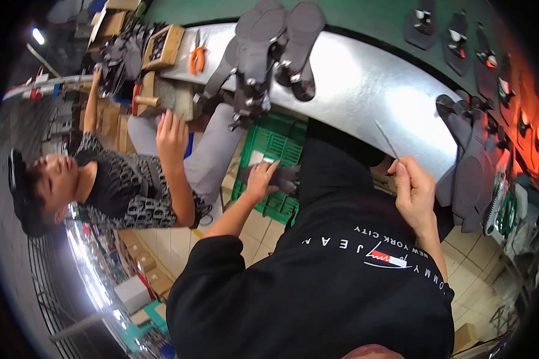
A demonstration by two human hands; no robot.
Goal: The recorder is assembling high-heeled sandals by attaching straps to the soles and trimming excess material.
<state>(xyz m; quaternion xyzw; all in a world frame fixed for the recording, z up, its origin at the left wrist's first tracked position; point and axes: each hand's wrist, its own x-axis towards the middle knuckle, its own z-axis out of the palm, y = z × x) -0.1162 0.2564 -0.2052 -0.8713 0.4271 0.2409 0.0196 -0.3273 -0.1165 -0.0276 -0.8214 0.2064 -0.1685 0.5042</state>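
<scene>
My left hand (262, 178) is down at the green plastic crate (283, 208), its fingers closed round a dark grey sandal sole (288, 177). Part of that sole is hidden by the hand. Over the near edge of the metal bench, my right hand (414, 188) pinches a thin metal rod-like tool (387, 139), which points up and to the left. What its tip is for cannot be seen. A pile of dark sandals (259, 57) with shiny buckles lies on the bench ahead of my left hand.
The silvery bench (356, 78) borders a green surface (365, 18) carrying several sandals (458, 45). More soles (476, 167) are stacked at right, beside a cutter (498, 191). Orange-handled pliers (197, 58) and a wooden box (164, 46) lie left. A co-worker (132, 179) sits at left.
</scene>
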